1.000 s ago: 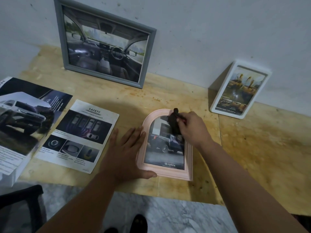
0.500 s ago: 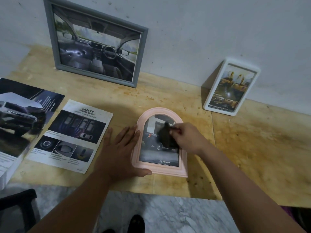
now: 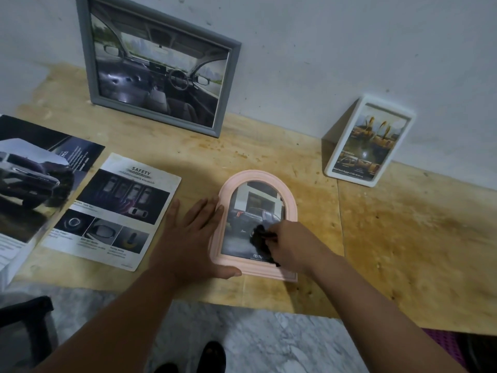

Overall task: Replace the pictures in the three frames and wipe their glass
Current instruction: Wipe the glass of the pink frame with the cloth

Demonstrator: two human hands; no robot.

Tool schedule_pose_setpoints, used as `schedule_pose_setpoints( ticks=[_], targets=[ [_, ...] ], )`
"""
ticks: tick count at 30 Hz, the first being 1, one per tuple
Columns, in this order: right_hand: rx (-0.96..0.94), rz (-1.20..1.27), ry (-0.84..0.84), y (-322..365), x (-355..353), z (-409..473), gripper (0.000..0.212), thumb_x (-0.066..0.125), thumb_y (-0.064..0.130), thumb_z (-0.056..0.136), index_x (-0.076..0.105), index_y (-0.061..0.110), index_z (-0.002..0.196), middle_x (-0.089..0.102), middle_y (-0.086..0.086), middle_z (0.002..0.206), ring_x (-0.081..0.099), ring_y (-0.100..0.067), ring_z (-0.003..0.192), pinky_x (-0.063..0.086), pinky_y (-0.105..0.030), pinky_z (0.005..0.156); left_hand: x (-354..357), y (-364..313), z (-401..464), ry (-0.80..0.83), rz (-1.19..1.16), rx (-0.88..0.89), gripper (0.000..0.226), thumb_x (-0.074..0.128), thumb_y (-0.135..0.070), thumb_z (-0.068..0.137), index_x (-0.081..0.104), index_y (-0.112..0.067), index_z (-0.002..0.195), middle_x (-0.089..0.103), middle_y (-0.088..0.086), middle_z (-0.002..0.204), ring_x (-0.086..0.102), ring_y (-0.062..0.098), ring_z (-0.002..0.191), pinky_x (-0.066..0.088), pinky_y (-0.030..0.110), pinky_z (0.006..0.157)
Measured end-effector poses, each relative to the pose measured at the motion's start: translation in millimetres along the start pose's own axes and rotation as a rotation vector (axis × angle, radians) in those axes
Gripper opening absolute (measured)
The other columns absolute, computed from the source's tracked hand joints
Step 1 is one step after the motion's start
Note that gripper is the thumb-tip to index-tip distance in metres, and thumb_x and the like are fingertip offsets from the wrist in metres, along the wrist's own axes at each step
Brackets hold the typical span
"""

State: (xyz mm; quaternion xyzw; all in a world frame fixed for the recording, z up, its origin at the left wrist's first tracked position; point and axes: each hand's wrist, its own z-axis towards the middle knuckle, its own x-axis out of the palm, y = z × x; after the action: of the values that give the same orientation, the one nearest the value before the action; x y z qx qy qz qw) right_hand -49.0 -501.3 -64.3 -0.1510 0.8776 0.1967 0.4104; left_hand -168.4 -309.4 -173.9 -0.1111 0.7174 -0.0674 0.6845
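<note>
Head view: right hand pinches crumpled black cloth on arched pink frame; left hand flat.

Both forearms bare, no sleeves visible; left hand, right hand without rings; dark shoes.

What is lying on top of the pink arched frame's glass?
A dark cloth, gripped by the right hand, rests on the pink arched frame near the bottom. It covers part of the truck picture and logo.
</note>
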Motion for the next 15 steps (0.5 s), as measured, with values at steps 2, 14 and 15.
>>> schedule_pose_setpoints(
  ticks=[2, 14, 15],
  targets=[
    [0.009, -0.015, -0.010, 0, -14, 12, 0.021, 0.054, 0.020, 0.099, 0.072, 0.013, 0.108, 0.074, -0.012, 0.100, 0.066, -0.028, 0.084, 0.053, -0.034, 0.070, 0, 0, 0, -0.003, -0.006, -0.001, 0.141, 0.036, -0.109, 0.060, 0.033, -0.012, 0.162, 0.023, 0.006, 0.172, 0.019, 0.023, 0.160, 0.011, 0.069, 0.123],
    [-0.034, -0.570, -0.236, -26, -14, 42, 0.033, 0.055, 0.010, 0.098, 0.055, 0.012, 0.131, 0.045, -0.012, 0.124, 0.060, -0.026, 0.070, 0.059, -0.040, 0.062, -3, 0, 1, 0.016, -0.004, -0.006, 0.142, 0.030, -0.111, 0.059, 0.032, -0.014, 0.162, 0.020, 0.003, 0.173, 0.018, 0.023, 0.160, 0.011, 0.068, 0.123],
    [-0.028, -0.577, -0.220, -27, -12, 38, 0.034, 0.053, 0.009, 0.098, 0.054, 0.012, 0.132, 0.045, -0.012, 0.125, 0.058, -0.026, 0.069, 0.056, -0.039, 0.060, -3, 0, 0, 0.014, -0.003, -0.008, 0.142, 0.030, -0.111, 0.059, 0.033, -0.014, 0.162, 0.021, 0.004, 0.172, 0.019, 0.023, 0.160, 0.011, 0.068, 0.123]
  ],
)
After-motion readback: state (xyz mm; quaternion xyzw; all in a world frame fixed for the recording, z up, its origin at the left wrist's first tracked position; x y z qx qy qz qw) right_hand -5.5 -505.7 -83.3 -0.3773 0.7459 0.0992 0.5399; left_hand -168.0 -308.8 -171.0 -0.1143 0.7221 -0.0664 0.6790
